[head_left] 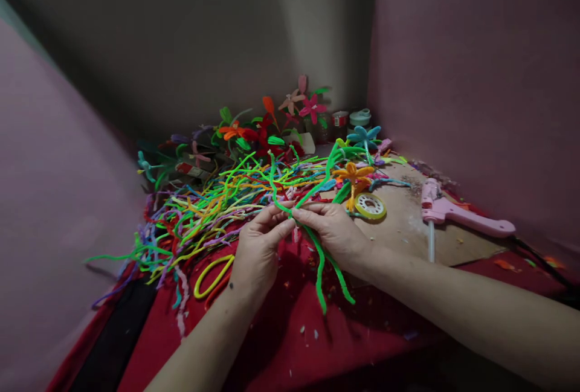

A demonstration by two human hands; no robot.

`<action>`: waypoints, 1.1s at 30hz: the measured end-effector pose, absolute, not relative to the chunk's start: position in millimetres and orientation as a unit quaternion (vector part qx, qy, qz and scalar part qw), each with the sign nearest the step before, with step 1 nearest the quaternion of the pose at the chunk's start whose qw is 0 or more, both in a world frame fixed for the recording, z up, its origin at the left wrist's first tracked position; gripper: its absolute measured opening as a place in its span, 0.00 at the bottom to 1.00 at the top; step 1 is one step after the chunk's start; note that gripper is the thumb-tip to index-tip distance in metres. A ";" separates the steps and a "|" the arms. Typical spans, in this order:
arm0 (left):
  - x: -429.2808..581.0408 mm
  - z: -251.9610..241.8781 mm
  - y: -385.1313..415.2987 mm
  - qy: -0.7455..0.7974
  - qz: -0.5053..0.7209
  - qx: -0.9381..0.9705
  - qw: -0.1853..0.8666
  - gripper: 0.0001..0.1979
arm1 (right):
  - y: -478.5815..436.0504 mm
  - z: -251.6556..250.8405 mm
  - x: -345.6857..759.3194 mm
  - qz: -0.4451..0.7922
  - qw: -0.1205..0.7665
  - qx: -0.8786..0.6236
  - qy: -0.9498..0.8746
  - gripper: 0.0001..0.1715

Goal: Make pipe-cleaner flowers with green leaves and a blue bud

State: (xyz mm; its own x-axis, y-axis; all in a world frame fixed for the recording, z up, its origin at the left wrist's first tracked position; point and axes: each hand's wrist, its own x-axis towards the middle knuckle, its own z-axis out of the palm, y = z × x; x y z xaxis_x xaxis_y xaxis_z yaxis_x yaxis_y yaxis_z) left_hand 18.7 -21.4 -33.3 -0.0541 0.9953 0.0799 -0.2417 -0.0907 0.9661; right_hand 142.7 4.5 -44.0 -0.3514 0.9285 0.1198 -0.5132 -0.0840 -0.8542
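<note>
My left hand (258, 247) and my right hand (333, 232) meet over a red cloth (290, 331), fingertips pinched together on green pipe cleaners (319, 259). The green strands rise in loops above the fingers and hang down below my right hand. Both hands are closed on them. A big heap of loose pipe cleaners (203, 211) in many colours lies just behind my left hand.
Finished pipe-cleaner flowers (272, 126) stand at the back by the wall corner, with small jars (348, 120). An orange flower (356, 177) and a roll of tape (370, 206) lie on a board (408, 223). A pink glue gun (453, 214) rests at the right.
</note>
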 end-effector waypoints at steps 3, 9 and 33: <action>17.3 -36.3 -21.0 0.434 0.589 0.472 0.492 0.11 | 4.9 -42.2 144.2 0.701 0.503 -0.261 -0.433 0.13; 10.3 -41.7 -20.4 0.442 0.580 0.517 0.447 0.05 | 4.2 -38.0 150.9 0.698 0.456 -0.285 -0.472 0.18; 0.9 -25.3 -25.8 0.479 0.496 0.645 0.330 0.02 | -1.1 -29.4 158.3 0.544 0.482 -0.300 -0.618 0.05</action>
State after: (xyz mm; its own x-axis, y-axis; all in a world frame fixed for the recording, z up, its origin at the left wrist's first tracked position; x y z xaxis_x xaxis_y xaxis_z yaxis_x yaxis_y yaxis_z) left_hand 0.9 -25.8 -25.3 0.0492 0.9450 0.3232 0.2894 -0.3232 0.9010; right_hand 158.3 -1.1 -29.4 -0.3544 0.8953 0.2700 -0.1539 0.2289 -0.9612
